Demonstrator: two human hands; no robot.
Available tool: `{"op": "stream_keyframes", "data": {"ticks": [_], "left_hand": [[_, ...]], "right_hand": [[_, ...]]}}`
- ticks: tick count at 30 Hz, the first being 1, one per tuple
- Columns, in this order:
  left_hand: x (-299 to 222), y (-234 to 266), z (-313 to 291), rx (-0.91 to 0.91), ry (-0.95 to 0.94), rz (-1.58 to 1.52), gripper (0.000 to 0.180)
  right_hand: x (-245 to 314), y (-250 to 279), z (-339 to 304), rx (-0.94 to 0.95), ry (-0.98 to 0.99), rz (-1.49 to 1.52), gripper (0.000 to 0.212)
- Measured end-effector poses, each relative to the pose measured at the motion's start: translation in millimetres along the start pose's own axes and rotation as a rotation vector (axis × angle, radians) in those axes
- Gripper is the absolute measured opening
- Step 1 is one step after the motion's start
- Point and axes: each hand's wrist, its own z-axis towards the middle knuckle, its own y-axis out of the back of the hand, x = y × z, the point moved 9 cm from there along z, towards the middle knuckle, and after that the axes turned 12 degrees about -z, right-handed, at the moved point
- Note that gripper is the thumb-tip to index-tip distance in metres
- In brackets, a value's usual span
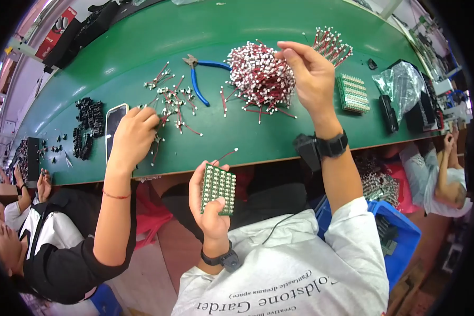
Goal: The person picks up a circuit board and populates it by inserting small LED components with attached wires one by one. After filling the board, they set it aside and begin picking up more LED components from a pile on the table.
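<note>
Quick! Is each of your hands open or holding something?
Left hand: closed, holding a green circuit-board panel.
Right hand: half-curled near the pile of red-wired connectors; grip cannot be told.

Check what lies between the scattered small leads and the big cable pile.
Blue-handled cutters and, nearer the pile, a few stray leads, in the head view.

head fisheye | faces down | near green table [258, 138] | rim details uncertain
</note>
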Motion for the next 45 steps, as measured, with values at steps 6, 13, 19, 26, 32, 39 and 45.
{"op": "stream_keyframes", "data": {"ticks": [6,13,19,26,32,39,45], "left_hand": [[2,-1,4,0.019,0.001,-0.009,0.079],[3,5,-1,-0.013,0.037,-0.067,0.078],[1,-6,1,-0.022,0.032,-0.024,0.078],[0,-6,-4,0.036,0.035,-0.037,0.079],[2,-6,-8,0.072,0.015,0.033,0.077],[-3,-9,-9,0.092,-0.017,0.197,0.075],[-8,-11,-9,0.148,-0.167,0.461,0.073]], "right_hand": [[6,6,7,-0.041,0.114,0.010,0.019],[47,-3,-26,0.031,0.159,0.027,0.027],[62,-60,-115,0.447,-0.010,0.011,0.010],[75,-79,-141,0.430,0.156,-0.099,0.011],[77,-84,-146,0.387,0.181,-0.114,0.013],[87,-84,-149,0.366,0.312,-0.292,0.012],[98,-87,-150,0.419,0.403,-0.394,0.013]]}}
